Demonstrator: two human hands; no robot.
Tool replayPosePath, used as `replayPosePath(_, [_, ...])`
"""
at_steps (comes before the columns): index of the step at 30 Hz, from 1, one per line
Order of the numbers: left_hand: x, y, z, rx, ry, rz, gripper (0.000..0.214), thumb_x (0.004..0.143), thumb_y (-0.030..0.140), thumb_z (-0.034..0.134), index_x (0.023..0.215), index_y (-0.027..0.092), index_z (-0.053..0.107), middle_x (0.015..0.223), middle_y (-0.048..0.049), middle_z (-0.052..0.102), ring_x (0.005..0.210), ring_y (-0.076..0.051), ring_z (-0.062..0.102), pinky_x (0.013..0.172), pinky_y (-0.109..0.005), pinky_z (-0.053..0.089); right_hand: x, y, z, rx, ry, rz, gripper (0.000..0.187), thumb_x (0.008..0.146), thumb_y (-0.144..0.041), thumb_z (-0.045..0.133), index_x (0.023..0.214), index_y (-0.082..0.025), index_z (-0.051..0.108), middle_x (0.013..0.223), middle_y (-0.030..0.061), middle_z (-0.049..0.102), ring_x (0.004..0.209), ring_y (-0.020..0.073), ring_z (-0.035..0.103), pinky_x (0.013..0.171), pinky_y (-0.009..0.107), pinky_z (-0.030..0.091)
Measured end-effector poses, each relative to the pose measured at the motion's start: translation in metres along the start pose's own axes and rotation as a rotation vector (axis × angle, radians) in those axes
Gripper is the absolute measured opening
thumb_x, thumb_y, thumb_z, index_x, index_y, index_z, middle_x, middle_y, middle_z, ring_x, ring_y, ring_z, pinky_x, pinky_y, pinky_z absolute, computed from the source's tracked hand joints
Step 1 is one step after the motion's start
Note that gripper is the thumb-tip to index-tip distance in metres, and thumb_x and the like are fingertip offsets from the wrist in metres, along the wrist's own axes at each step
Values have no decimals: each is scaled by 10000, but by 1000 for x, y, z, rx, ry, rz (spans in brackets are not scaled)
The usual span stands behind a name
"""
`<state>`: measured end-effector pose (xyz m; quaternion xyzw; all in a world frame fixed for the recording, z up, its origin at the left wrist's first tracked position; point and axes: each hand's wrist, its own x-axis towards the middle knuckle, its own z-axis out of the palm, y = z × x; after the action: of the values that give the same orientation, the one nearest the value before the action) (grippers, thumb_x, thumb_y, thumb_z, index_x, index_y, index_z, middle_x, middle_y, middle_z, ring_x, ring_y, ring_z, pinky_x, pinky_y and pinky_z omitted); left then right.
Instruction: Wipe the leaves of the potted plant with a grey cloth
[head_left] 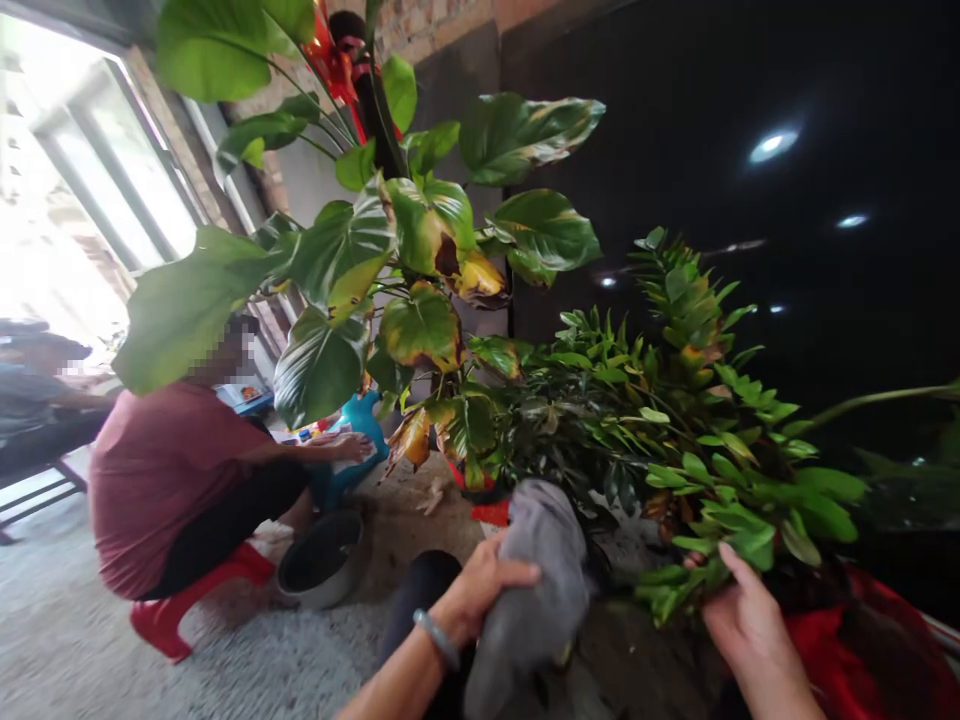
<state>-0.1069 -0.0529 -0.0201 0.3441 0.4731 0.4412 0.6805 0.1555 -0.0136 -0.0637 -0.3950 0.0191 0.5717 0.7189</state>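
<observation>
My left hand (480, 585), with a bangle on its wrist, grips a bunched grey cloth (544, 555). Part of the cloth hangs below the hand and is blurred. At the lower right, my right hand (742, 615) holds a leafy stem of a low green plant (750, 525), its thumb lying against the leaves; most of its fingers are behind the foliage. The cloth is to the left of this plant, apart from my right hand.
A tall plant (420, 325) with broad, partly browned leaves rises ahead. To the left, a person (169, 470) on a red stool (199, 595) wipes a blue pot (349, 480) beside a dark bucket (319, 565). A glossy black panel (675, 130) stands behind. Red material (817, 640) lies lower right.
</observation>
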Motion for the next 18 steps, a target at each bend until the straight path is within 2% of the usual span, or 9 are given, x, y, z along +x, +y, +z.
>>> replayPosePath(2, [-20, -3, -9, 5, -115, -14, 502, 488, 213, 793, 974, 164, 674, 760, -39, 707, 667, -205, 645, 618, -289, 493, -1, -3, -1, -16, 10, 12, 208, 541, -105, 617, 720, -203, 579, 523, -63, 609, 403, 98, 546, 414, 184, 504])
replayPosePath(5, [-33, 32, -23, -42, -26, 173, 437, 549, 246, 769, 972, 194, 671, 777, -24, 708, 649, -182, 639, 587, -251, 489, 3, -5, -5, -34, 22, 12, 240, 535, -104, 627, 747, -206, 580, 543, -67, 616, 405, 97, 546, 409, 186, 496])
replayPosePath(7, [-23, 60, -25, -100, 107, 321, 412, 565, 262, 757, 955, 183, 651, 770, -17, 701, 623, -169, 628, 581, -248, 493, 9, -3, -10, -64, 6, -6, 247, 540, -116, 647, 759, -207, 577, 552, -65, 615, 417, 100, 549, 411, 192, 491])
replayPosePath(9, [-3, 73, -20, -146, 229, 361, 430, 551, 245, 757, 951, 163, 622, 763, -20, 695, 614, -165, 624, 601, -264, 504, 16, 3, -14, -103, -42, -51, 233, 561, -148, 673, 758, -211, 568, 559, -65, 608, 437, 107, 556, 422, 209, 492])
replayPosePath(12, [21, 51, -3, -130, 274, 192, 456, 506, 234, 769, 921, 129, 612, 715, -42, 685, 594, -173, 619, 606, -290, 504, 21, 10, -17, -107, -103, -121, 239, 576, -183, 698, 773, -224, 569, 588, -77, 607, 464, 115, 562, 447, 240, 502])
replayPosePath(13, [22, 36, 2, -104, 220, 120, 463, 498, 245, 773, 917, 120, 621, 700, -48, 683, 593, -181, 622, 601, -295, 500, 21, 11, -16, -87, -100, -123, 251, 569, -173, 697, 783, -227, 578, 602, -81, 614, 468, 114, 562, 454, 246, 507])
replayPosePath(15, [13, 10, 9, -58, -40, 6, 509, 489, 234, 780, 965, 119, 641, 738, -59, 698, 632, -202, 642, 633, -310, 504, 18, 10, -13, -39, -59, -86, 267, 549, -143, 680, 789, -224, 599, 624, -83, 632, 467, 110, 562, 453, 243, 509])
replayPosePath(17, [-5, 2, 11, -26, -241, -37, 534, 489, 199, 779, 1005, 139, 656, 775, -60, 712, 705, -233, 665, 674, -321, 508, 12, 6, -10, -17, -16, -41, 267, 535, -129, 669, 781, -216, 610, 627, -78, 643, 459, 105, 559, 438, 230, 502])
replayPosePath(18, [-13, 7, 11, -16, -288, -13, 540, 494, 193, 777, 1019, 157, 661, 803, -59, 719, 743, -246, 670, 684, -320, 508, 10, 4, -9, -16, -2, -26, 261, 530, -126, 671, 769, -211, 608, 615, -75, 642, 450, 102, 555, 430, 222, 498])
